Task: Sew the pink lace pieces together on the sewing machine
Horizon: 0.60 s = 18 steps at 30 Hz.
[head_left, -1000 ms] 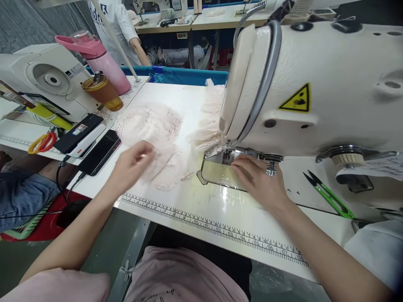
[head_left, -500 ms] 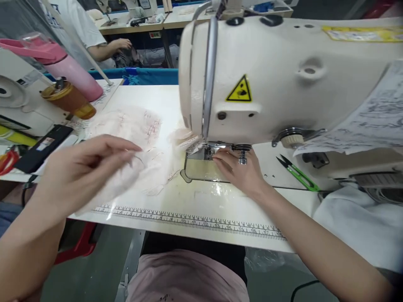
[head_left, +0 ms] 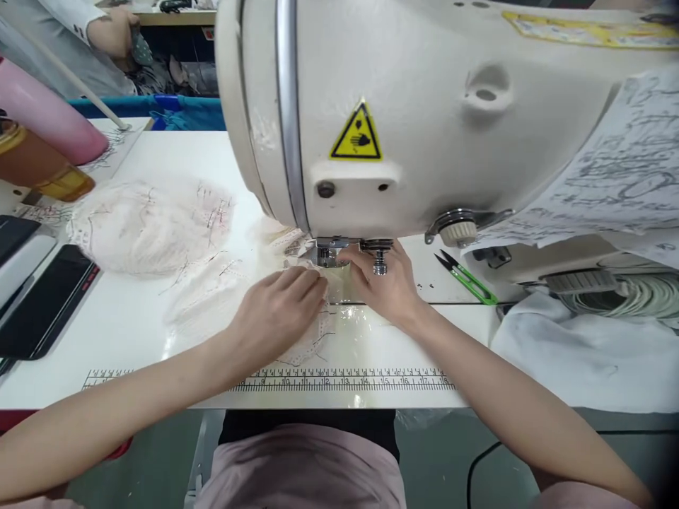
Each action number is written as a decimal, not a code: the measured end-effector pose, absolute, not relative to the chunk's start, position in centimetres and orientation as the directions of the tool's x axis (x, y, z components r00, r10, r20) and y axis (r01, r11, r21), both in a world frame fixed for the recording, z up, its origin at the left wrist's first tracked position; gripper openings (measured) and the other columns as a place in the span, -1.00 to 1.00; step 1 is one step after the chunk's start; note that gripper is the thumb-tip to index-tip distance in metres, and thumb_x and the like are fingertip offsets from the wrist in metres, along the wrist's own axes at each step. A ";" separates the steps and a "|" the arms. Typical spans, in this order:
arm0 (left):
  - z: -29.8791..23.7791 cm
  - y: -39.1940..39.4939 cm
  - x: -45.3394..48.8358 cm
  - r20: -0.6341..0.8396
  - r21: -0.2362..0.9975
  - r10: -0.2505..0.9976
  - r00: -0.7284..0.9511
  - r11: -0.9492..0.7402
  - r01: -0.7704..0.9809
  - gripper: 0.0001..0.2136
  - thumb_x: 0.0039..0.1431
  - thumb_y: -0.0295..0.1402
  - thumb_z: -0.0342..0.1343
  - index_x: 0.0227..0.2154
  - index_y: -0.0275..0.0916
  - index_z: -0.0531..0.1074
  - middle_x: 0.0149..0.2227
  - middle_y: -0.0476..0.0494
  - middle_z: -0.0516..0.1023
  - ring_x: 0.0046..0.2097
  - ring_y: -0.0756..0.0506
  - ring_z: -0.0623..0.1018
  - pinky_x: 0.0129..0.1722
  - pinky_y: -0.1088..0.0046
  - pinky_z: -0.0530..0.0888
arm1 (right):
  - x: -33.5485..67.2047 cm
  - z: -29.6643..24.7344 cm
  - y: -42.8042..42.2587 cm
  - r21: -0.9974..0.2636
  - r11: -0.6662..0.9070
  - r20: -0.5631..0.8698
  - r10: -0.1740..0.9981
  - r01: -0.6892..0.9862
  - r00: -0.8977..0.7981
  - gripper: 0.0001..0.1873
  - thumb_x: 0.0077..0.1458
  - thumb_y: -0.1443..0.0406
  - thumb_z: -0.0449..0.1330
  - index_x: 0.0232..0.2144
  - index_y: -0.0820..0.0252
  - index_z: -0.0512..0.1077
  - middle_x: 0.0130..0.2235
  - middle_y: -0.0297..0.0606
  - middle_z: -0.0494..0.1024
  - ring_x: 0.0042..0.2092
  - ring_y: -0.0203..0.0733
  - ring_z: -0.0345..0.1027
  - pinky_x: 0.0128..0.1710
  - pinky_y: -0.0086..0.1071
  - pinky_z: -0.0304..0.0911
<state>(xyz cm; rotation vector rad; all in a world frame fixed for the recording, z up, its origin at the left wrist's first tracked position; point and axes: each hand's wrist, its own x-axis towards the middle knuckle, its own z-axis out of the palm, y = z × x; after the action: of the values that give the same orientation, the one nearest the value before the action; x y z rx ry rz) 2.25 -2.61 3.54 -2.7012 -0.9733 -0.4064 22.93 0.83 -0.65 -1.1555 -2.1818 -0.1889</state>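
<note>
My left hand [head_left: 283, 307] is closed, its fingertips pinching a sheer white lace-edged fabric piece [head_left: 310, 346] just in front of the presser foot [head_left: 326, 256]. Part of that fabric hangs below the hand on the table, with loose threads at its edge. To the right of the presser foot is my right hand [head_left: 385, 283], its fingers reaching out towards the needle area and parted, with nothing visible in them. The sewing machine head [head_left: 424, 92] hides some of those fingers. More pale fabric [head_left: 273, 237] lies bunched left of the needle.
Sheer fabric pieces with dark thread ends [head_left: 153, 226] lie on the left. Green-handled thread snips [head_left: 467, 278] rest to the right, near white cloth [head_left: 578, 360]. A black phone [head_left: 47, 304], pink bottle [head_left: 58, 116] and amber cup [head_left: 45, 162] stand left. A printed ruler [head_left: 371, 380] runs along the front edge.
My left hand has moved right, from above the fabric on the left to the presser foot, bringing lace fabric there. The right hand stays beside the needle. The view has shifted right and closer.
</note>
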 end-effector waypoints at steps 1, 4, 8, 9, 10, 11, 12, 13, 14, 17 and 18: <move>3.3 -3.0 2.3 0.343 -0.155 0.571 0.746 -0.749 0.644 -0.80 0.31 -0.43 0.02 -0.09 -0.41 0.44 -0.13 -0.27 0.59 -0.11 -0.21 0.58 -0.32 0.33 0.55 | 22.9 -0.5 0.7 -0.148 0.616 0.633 0.660 0.774 -0.404 -0.68 0.11 0.48 0.01 -0.31 0.09 0.53 -0.43 -0.39 0.58 -0.40 -0.23 0.35 -0.22 -0.27 0.21; 2.9 -3.5 2.2 0.387 -0.164 0.576 0.720 -0.725 0.669 -0.78 0.30 -0.41 0.05 -0.08 -0.44 0.40 -0.08 -0.32 0.57 -0.09 -0.22 0.58 -0.32 0.33 0.57 | 22.7 0.2 0.2 -0.071 0.722 0.671 0.545 0.688 -0.502 -0.69 0.04 0.49 0.01 -0.36 0.09 0.50 -0.37 -0.42 0.58 -0.40 -0.27 0.33 -0.31 -0.30 0.15; 2.8 -3.2 1.7 0.379 -0.085 0.598 0.706 -0.738 0.670 -0.84 0.28 -0.35 0.08 -0.21 -0.38 0.41 -0.11 -0.31 0.58 -0.11 -0.19 0.60 -0.31 0.37 0.57 | 22.4 0.3 -0.1 -0.072 0.859 0.575 0.452 0.508 -0.682 -0.71 0.09 0.47 -0.01 -0.39 0.10 0.48 -0.25 -0.42 0.60 -0.22 -0.28 0.37 -0.26 -0.32 0.15; 2.7 -3.0 1.5 0.347 -0.062 0.611 0.711 -0.742 0.668 -0.80 0.28 -0.32 0.08 -0.18 -0.38 0.41 -0.07 -0.32 0.57 -0.04 -0.21 0.58 -0.24 0.34 0.58 | 22.4 0.2 -0.1 -0.085 0.838 0.557 0.489 0.539 -0.671 -0.72 0.11 0.46 -0.01 -0.35 0.12 0.49 -0.21 -0.40 0.60 -0.22 -0.27 0.37 -0.27 -0.31 0.14; 2.6 -2.9 1.4 0.311 -0.040 0.626 0.715 -0.743 0.668 -0.74 0.29 -0.29 0.08 -0.11 -0.40 0.41 -0.01 -0.34 0.54 0.04 -0.24 0.55 -0.14 0.29 0.58 | 22.3 0.0 -0.1 -0.098 0.796 0.544 0.545 0.597 -0.638 -0.72 0.13 0.45 0.00 -0.30 0.13 0.50 -0.18 -0.38 0.60 -0.24 -0.28 0.38 -0.30 -0.32 0.13; 2.5 -2.8 1.3 0.278 -0.021 0.638 0.718 -0.743 0.669 -0.66 0.29 -0.24 0.07 -0.02 -0.41 0.39 0.06 -0.35 0.51 0.11 -0.26 0.50 -0.06 0.25 0.57 | 22.3 -0.2 0.0 -0.111 0.739 0.529 0.610 0.664 -0.590 -0.72 0.16 0.43 0.00 -0.26 0.14 0.51 -0.16 -0.36 0.61 -0.28 -0.28 0.38 -0.34 -0.32 0.10; 2.4 -2.8 1.2 0.252 -0.005 0.648 0.719 -0.742 0.671 -0.58 0.29 -0.20 0.07 0.07 -0.41 0.35 0.12 -0.35 0.47 0.16 -0.27 0.46 0.00 0.21 0.54 | 22.3 -0.3 0.1 -0.128 0.675 0.509 0.674 0.727 -0.536 -0.72 0.18 0.40 0.01 -0.22 0.13 0.51 -0.19 -0.35 0.61 -0.32 -0.28 0.38 -0.38 -0.33 0.07; 2.3 -2.7 1.2 0.234 0.005 0.655 0.718 -0.740 0.673 -0.51 0.29 -0.15 0.06 0.13 -0.42 0.30 0.16 -0.36 0.43 0.18 -0.29 0.43 0.04 0.18 0.53 | 22.3 -0.5 0.2 -0.147 0.613 0.483 0.729 0.776 -0.484 -0.72 0.21 0.37 0.01 -0.21 0.12 0.53 -0.24 -0.34 0.62 -0.35 -0.27 0.38 -0.42 -0.34 0.03; 2.1 -2.6 1.2 0.223 0.009 0.657 0.720 -0.740 0.673 -0.47 0.29 -0.11 0.04 0.17 -0.42 0.27 0.18 -0.36 0.40 0.20 -0.30 0.41 0.06 0.15 0.51 | 22.4 -0.5 0.3 -0.170 0.565 0.454 0.772 0.808 -0.444 -0.71 0.24 0.31 0.01 -0.20 0.10 0.54 -0.30 -0.32 0.62 -0.36 -0.24 0.38 -0.44 -0.35 0.01; 1.9 -2.3 1.1 0.225 0.018 0.649 0.727 -0.748 0.663 -0.47 0.31 -0.07 0.01 0.17 -0.39 0.30 0.21 -0.35 0.38 0.23 -0.30 0.38 0.10 0.13 0.47 | 22.3 -0.7 0.4 -0.247 0.483 0.396 0.841 0.840 -0.368 -0.63 0.28 0.07 0.03 -0.18 0.10 0.56 -0.41 -0.26 0.60 -0.35 -0.16 0.42 -0.45 -0.37 0.01; 1.9 -2.0 1.1 0.236 0.022 0.651 0.722 -0.746 0.665 -0.51 0.33 -0.10 0.00 0.15 -0.38 0.32 0.20 -0.33 0.39 0.22 -0.28 0.39 0.09 0.15 0.47 | 22.3 -0.8 0.4 -0.267 0.471 0.391 0.850 0.841 -0.352 -0.56 0.24 -0.03 0.05 -0.16 0.11 0.55 -0.39 -0.23 0.60 -0.33 -0.13 0.43 -0.43 -0.37 0.03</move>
<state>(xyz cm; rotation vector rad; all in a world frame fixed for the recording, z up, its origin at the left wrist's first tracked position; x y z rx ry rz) 1.12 -1.99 1.86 -2.8555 -1.0923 -0.3540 22.26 0.42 -0.80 -1.4040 -2.2453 0.0273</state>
